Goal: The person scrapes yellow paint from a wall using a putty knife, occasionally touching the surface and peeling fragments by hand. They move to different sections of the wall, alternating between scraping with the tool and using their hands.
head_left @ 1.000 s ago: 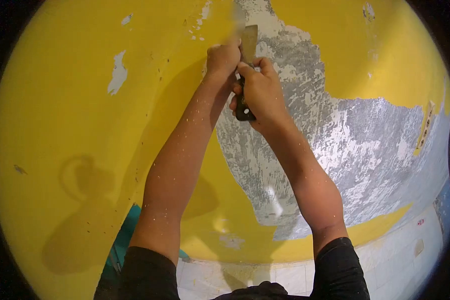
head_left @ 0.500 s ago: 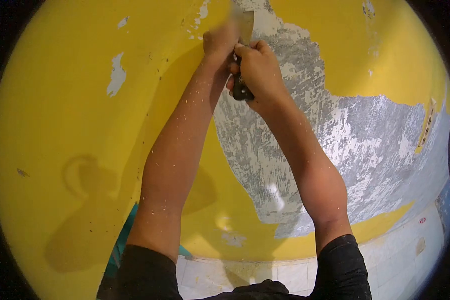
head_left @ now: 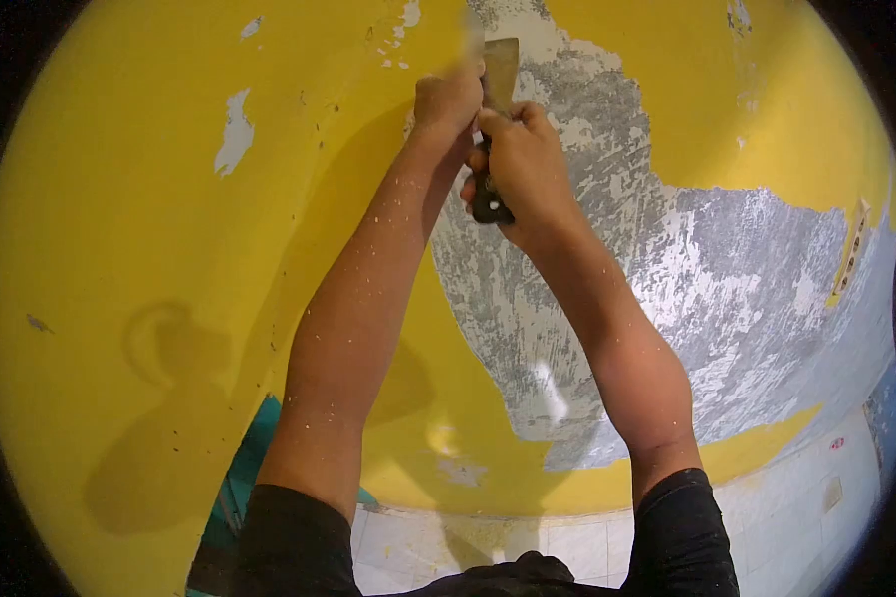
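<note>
My right hand (head_left: 530, 164) is wrapped round the black handle of a scraper (head_left: 502, 72), whose wide metal blade points up over the wall. Just left of it, my left hand (head_left: 450, 101) is closed near the blade; a blurred patch above hides part of its fingers, and what it grips cannot be made out. Behind both hands stands a yellow wall (head_left: 159, 229). A large bare grey and white patch (head_left: 607, 219) spreads over it to the right, with ragged paint edges. Small pale flakes stick to both forearms.
A socket strip (head_left: 851, 247) is on the wall at the right. White tiles (head_left: 577, 545) run along the bottom. A teal object (head_left: 254, 448) shows behind my left upper arm. Smaller chipped spots (head_left: 235, 134) mark the yellow paint at the upper left.
Both hands and the scraper have moved slightly down and to the right. My right hand still holds the handle.
</note>
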A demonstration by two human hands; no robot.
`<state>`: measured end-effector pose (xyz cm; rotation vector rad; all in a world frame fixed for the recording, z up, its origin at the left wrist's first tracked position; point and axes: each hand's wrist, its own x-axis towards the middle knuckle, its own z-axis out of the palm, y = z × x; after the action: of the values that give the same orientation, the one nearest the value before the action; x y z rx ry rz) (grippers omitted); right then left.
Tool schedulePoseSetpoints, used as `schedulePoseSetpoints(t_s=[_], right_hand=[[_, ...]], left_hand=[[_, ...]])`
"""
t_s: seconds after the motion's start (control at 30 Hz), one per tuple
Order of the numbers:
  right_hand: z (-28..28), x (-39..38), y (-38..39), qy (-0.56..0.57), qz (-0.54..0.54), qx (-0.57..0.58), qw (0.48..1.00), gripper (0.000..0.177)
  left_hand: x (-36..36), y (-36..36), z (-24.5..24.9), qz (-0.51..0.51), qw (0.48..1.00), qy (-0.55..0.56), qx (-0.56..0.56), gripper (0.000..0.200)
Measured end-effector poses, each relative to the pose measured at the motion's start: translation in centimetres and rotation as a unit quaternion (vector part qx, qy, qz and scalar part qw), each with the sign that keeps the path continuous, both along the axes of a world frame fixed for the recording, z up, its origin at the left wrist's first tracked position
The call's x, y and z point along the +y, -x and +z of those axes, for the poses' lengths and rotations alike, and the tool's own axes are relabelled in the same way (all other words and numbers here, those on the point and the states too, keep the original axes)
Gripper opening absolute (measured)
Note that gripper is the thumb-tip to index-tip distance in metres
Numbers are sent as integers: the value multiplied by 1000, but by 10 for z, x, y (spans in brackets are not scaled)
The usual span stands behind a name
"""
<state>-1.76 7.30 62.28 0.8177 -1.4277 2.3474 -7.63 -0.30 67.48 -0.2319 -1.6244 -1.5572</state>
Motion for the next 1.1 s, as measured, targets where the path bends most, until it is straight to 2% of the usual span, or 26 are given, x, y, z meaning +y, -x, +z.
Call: schedulePoseSetpoints(t_s=[0.07, 0.13, 0.2, 0.27, 0.43, 0.5, 0.53, 0.6, 0.63, 0.7, 0.73, 0.8, 0.83, 0.9, 1.0, 1.1], right_hand=[[23, -1, 2, 11, 21, 10, 1000, 13], [33, 2, -1, 22, 42, 14, 999, 13], [32, 3, -3, 12, 54, 5, 998, 13], [15, 1, -2, 12, 48, -6, 999, 12], [22, -6, 6, 5, -3, -4, 1000, 12], [28, -10, 1, 42, 19, 1, 999, 28], [20, -12, 3, 42, 21, -5, 999, 28], [7, -19, 8, 3, -60, 20, 998, 14], [6, -18, 8, 5, -59, 27, 998, 14], [3, -12, 2, -2, -31, -10, 999, 15], [9, -11, 0, -1, -27, -6, 1000, 15], [14, -12, -6, 8, 4, 8, 1000, 16], [11, -14, -7, 7, 7, 0, 1000, 16], [4, -16, -10, 12, -2, -2, 1000, 18], [-7, -8, -13, -3, 9, -25, 1000, 19], [-11, -4, -18, -14, 3, -40, 999, 18]], left_hand=[[-2, -2, 22, -85, 991, 2, -101, 34], [-11, 17, 45, -106, 987, 21, -122, 35], [-16, 28, 39, -124, 982, 32, -142, 37], [-15, 23, 12, 41, 996, 82, -4, 42], [-10, 4, 20, 29, 996, 29, -81, 42], [-10, -8, 21, -142, 986, -22, -85, 43], [-11, -9, 15, -141, 986, -24, -90, 43], [-14, -5, 7, -22, 996, 17, -89, 40], [-16, 4, 6, -21, 996, 19, -81, 40], [-21, 24, 8, 91, 993, 79, -12, 35], [-25, 27, 16, 95, 992, 80, -8, 35], [-27, 12, 22, 31, 983, 135, -116, 40], [-25, 2, 18, 32, 982, 134, -125, 40], [-13, -29, 3, -26, 992, 66, -101, 38], [-13, -23, -11, -81, 992, 50, -79, 36], [-7, -25, -22, -88, 993, 37, -62, 37]])
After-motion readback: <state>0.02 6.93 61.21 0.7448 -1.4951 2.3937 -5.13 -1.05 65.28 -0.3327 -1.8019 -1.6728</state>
